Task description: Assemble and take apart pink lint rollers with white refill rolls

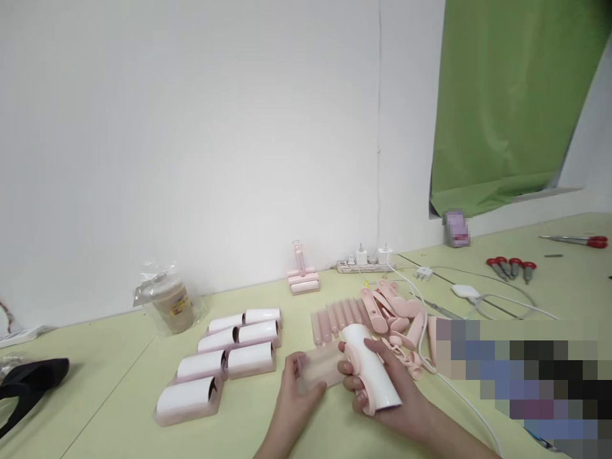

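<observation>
My right hand [404, 398] is wrapped round a white paper roll [377, 370] with a pink plastic piece [356, 366] along its left side; the roll is tilted. Between the fingers and thumb of my left hand [297, 390] is a see-through pink cover [322, 364], close beside the roll. Left of my hands, several white rolls [251, 358] lie in similar pink covers in two columns. Just beyond my hands are a row of translucent pink tubes [335, 319] and a pile of pink plastic handles [385, 306].
A bagged cup [174, 306] stands at the back left, with a black object [33, 382] at the left edge. Pink rollers [304, 280] and a power strip [363, 264] sit by the wall. A white cable [425, 344], red-handled tools [514, 264] and scissors [576, 241] lie to the right.
</observation>
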A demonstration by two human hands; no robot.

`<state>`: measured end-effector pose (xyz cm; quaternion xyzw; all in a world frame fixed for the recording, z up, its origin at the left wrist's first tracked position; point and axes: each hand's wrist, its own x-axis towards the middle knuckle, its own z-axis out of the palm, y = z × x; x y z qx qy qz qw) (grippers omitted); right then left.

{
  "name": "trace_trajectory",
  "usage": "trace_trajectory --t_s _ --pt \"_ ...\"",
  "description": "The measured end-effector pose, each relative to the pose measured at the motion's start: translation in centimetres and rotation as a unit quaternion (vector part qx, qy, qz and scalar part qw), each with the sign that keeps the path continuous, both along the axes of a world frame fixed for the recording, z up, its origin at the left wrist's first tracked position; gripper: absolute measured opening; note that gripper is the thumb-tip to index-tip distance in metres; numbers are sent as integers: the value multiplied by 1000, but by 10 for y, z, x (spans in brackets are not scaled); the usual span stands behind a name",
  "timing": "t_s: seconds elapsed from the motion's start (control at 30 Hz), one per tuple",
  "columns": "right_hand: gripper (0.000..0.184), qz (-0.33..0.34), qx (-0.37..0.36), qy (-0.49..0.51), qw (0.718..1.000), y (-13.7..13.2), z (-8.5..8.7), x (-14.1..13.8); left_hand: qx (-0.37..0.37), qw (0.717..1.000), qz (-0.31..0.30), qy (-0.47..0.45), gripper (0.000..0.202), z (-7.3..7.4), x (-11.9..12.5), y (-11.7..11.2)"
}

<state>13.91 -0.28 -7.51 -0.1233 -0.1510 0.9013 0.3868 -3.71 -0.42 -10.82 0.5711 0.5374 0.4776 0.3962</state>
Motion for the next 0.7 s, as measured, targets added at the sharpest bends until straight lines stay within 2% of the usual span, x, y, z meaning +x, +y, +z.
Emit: trace_trajectory --t_s 0.1,0.17,0.23,0.33,0.5,0.57,0.63,0.7 --pt "27 13 -21 -18 1000 -4 -3 -7 47 995 67 60 70 0 0 -8" --pt "28 10 -31 -42 999 -9 -5 -13 115 986 84 82 69 7 0 -18" --pt "26 -4 -37 -79 996 -16 -6 -20 153 985 24 77 52 17 1 -29" --pt "22 -44 -44 -164 984 -26 -4 -27 116 989 -84 33 35 26 5 -38" --pt "21 -77 -69 -244 964 -31 0 -31 24 989 -100 -111 34 25 2 -31" --pt "25 -35 -61 -250 966 -30 -4 -30 6 986 -82 -144 37 26 -5 -26" --pt "30 38 -36 -247 967 -31 -9 -29 -2 987 -74 -140 40 31 -11 -23" --pt "32 89 -4 -244 966 -33 -15 -28 -4 987 -105 -118 41 36 -14 -24"
